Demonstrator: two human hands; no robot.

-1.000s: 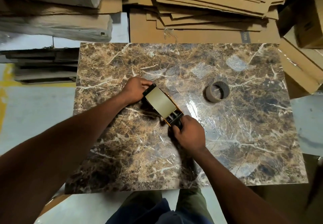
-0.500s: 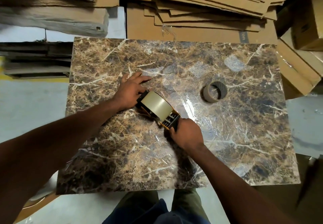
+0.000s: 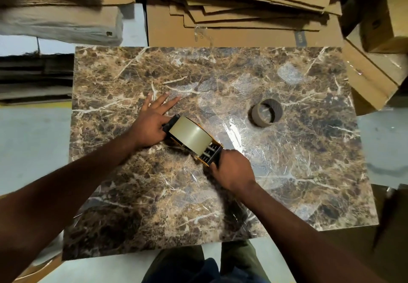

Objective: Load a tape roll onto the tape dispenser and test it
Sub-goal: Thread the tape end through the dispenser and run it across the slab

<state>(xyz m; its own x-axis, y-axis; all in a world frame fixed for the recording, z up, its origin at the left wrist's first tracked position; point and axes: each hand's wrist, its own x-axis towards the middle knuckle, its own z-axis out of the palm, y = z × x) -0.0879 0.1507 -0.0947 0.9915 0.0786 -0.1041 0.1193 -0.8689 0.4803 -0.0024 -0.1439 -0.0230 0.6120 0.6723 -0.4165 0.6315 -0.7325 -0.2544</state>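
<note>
Resting flat with fingers spread, the left hand [image 3: 152, 120] touches the front of a tape dispenser [image 3: 192, 140] carrying a tape roll [image 3: 190, 134] mid-worktop [image 3: 287, 172]; the right hand [image 3: 231, 170] grips its handle. An empty core [image 3: 266, 112] stands apart.

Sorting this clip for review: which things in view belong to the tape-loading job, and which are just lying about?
Job:
tape dispenser
tape roll mounted on it
marble slab as test surface

Lying about:
empty tape core
flattened cardboard
cardboard boxes
</note>
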